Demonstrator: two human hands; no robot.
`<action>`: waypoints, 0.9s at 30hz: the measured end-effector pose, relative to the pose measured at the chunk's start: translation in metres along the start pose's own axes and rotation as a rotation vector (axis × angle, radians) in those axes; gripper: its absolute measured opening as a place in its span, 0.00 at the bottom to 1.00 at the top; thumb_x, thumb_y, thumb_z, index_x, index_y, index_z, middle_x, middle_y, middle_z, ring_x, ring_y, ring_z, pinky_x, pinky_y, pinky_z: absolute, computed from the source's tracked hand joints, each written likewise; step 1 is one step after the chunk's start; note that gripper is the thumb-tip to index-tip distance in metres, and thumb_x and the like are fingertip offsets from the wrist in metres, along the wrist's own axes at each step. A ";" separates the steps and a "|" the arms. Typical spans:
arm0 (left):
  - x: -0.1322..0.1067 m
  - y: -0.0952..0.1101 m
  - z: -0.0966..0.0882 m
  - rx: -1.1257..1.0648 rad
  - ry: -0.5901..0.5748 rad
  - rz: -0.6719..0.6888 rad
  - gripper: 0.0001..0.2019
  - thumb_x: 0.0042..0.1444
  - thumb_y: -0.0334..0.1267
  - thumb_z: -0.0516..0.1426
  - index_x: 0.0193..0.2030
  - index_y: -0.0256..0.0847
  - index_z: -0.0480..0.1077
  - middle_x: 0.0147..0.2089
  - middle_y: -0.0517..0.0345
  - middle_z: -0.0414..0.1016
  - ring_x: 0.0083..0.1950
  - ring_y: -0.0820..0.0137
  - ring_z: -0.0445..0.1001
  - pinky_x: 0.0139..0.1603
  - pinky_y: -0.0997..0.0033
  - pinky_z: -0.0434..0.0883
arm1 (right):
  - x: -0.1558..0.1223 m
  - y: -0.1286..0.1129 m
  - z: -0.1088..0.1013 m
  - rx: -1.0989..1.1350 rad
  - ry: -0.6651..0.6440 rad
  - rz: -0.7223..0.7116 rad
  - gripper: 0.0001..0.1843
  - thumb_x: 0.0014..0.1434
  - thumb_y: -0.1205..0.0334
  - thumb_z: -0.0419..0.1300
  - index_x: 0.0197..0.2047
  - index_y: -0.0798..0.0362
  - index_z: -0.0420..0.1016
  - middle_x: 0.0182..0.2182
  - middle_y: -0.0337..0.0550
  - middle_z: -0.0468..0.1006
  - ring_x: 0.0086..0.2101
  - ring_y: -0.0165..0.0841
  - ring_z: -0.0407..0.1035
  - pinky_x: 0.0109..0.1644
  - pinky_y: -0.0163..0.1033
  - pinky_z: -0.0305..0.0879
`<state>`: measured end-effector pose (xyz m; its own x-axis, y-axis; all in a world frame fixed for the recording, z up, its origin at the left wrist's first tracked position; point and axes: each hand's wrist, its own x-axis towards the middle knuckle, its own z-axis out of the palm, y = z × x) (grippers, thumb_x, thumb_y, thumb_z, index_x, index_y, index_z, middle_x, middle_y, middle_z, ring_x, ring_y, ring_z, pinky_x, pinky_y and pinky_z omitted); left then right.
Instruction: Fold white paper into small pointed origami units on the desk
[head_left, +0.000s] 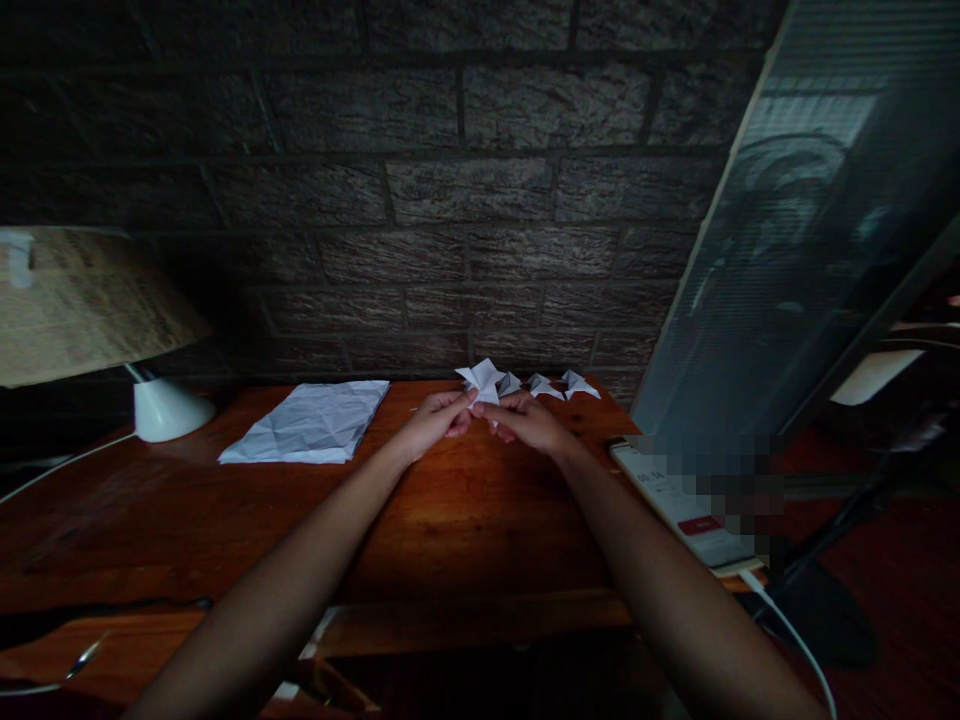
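Observation:
Between my two hands is a white folded-paper star [482, 380], its points spread upward above the wooden tabletop. My left hand [442, 413] is closed, thumb and fingers pinching the star's lower left side. On the lower right side my right hand [523, 418] pinches it too, thumb near the other thumb. Just behind my right hand stand several similar folded-paper pieces, among them one in the middle [543, 386] and one at the right end [578, 384]. The fingers hide part of the held star's lower edge.
A stack of creased white paper [311, 422] lies left on the wooden table [450, 530]. Further left stands a lamp [169, 408] with a paper-like shade. A phone [686, 505] with a white cable is at the right edge. A dark brick wall [472, 190] rises behind.

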<state>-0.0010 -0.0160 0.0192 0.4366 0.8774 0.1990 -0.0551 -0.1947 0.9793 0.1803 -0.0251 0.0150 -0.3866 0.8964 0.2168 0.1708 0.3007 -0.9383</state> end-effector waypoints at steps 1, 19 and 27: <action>0.000 0.000 0.001 -0.017 -0.005 -0.007 0.27 0.46 0.63 0.63 0.22 0.36 0.69 0.15 0.64 0.60 0.17 0.80 0.52 0.20 0.75 0.47 | 0.000 0.000 0.000 0.043 0.005 0.012 0.27 0.50 0.37 0.65 0.19 0.53 0.72 0.11 0.33 0.64 0.15 0.24 0.56 0.22 0.34 0.50; 0.000 -0.006 -0.001 0.058 0.052 0.119 0.27 0.51 0.63 0.59 0.20 0.38 0.72 0.17 0.56 0.70 0.18 0.76 0.57 0.21 0.73 0.50 | 0.006 0.002 0.003 0.191 0.152 -0.006 0.35 0.53 0.27 0.55 0.19 0.53 0.70 0.13 0.35 0.64 0.18 0.26 0.58 0.27 0.36 0.55; 0.002 -0.008 0.001 0.050 0.069 0.130 0.26 0.52 0.62 0.59 0.27 0.36 0.75 0.18 0.56 0.71 0.18 0.77 0.57 0.20 0.74 0.50 | 0.006 0.002 0.003 0.134 0.164 -0.029 0.33 0.52 0.28 0.56 0.19 0.52 0.70 0.13 0.35 0.66 0.18 0.27 0.59 0.28 0.36 0.55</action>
<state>0.0011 -0.0135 0.0113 0.3657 0.8711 0.3278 -0.0621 -0.3286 0.9424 0.1756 -0.0204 0.0134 -0.2355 0.9323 0.2744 0.0352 0.2903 -0.9563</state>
